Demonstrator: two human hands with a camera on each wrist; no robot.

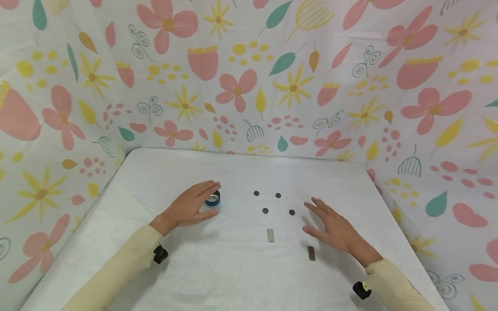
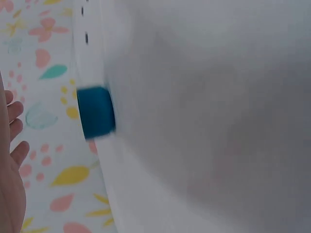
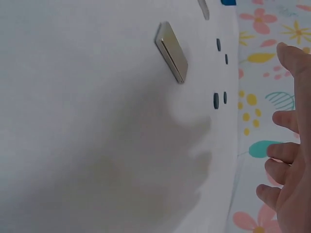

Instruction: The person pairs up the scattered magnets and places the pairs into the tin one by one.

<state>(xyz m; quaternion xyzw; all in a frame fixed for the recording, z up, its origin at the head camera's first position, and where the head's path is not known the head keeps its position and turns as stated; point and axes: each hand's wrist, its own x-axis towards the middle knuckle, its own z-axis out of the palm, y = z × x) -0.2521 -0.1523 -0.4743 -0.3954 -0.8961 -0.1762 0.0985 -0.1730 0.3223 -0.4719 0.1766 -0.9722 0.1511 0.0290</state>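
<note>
A blue ring (image 1: 212,198) with a pale inside, like a roll of tape, stands on the white table. My left hand (image 1: 191,204) is spread beside it, fingers past its far side and thumb on the near side. In the left wrist view the ring (image 2: 96,112) shows as a blue band, apart from the left hand (image 2: 12,160). Over the table at right, my right hand (image 1: 333,228) has its fingers loosely spread with nothing in them. Nearest to it lies a shiny rectangular metal bar (image 1: 311,253), seen larger as the bar (image 3: 172,52) in the right wrist view.
Several small dark discs, one disc (image 1: 265,211) among them, lie between the hands. A silver flat bar (image 1: 270,235) lies nearer to me. The white-covered table (image 1: 233,276) meets a flowered cloth (image 1: 237,90) at the back and both sides.
</note>
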